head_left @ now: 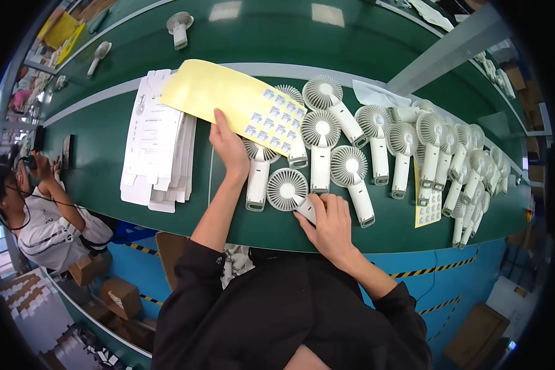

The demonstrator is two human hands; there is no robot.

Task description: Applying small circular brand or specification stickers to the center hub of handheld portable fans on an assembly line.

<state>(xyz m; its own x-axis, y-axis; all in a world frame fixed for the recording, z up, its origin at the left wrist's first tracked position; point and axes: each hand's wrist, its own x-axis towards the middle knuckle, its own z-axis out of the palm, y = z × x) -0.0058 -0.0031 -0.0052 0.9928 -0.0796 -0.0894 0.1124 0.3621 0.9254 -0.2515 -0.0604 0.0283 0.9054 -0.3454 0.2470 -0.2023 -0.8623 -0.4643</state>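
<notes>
My left hand [230,148] is closed on a yellow sticker sheet [213,92], thumb on top. Rows of small grey-blue labels cover the sheet's right part, while its left part is bare. The sheet hangs over several white fans and partly hides them. Lower down, my right hand [330,228] grips the handle of a white handheld fan [288,190], whose round grille faces up and points left. Close by lie more handheld fans, among them one [320,129] straight above my right hand and another [349,165] to its upper right.
Left of my left hand lies a stack of flat white printed boxes [148,142]. A crowd of fans [468,154] fills the right of the green table [222,213]. Under some lies another label sheet [427,213]. A grey post [450,46] rises behind. A co-worker [49,209] sits far left.
</notes>
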